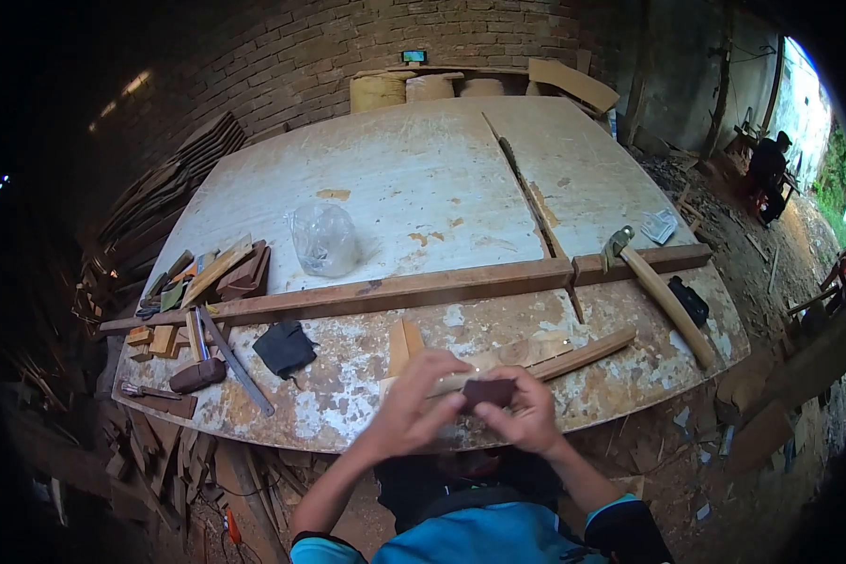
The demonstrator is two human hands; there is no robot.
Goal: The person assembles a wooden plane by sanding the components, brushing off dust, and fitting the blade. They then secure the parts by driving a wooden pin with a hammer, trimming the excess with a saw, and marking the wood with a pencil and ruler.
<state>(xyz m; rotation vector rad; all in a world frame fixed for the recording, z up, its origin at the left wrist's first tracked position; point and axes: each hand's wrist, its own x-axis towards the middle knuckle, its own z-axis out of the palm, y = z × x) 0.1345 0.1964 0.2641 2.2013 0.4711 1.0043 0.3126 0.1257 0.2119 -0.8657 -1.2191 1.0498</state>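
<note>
A small dark reddish-brown piece (489, 393), perhaps sandpaper, is pinched between the thumb and fingers of my right hand (524, 410). My left hand (415, 402) is beside it, fingers partly spread, with its fingertips close to the piece's left edge; whether they touch it I cannot tell. Behind my hands, on the worn front strip of the table (348, 414), lie a light flat wooden piece (405, 344) and a long brown wooden strip (587, 353) pointing to the right.
A wooden rail (385, 293) crosses the table. At right are a hammer (667, 301) and black cloth (688, 301); at left, a mallet (197, 375), metal bar (240, 367) and dark cloth (285, 349). A plastic bag (323, 242) lies behind the rail. Another person (769, 174) is far right.
</note>
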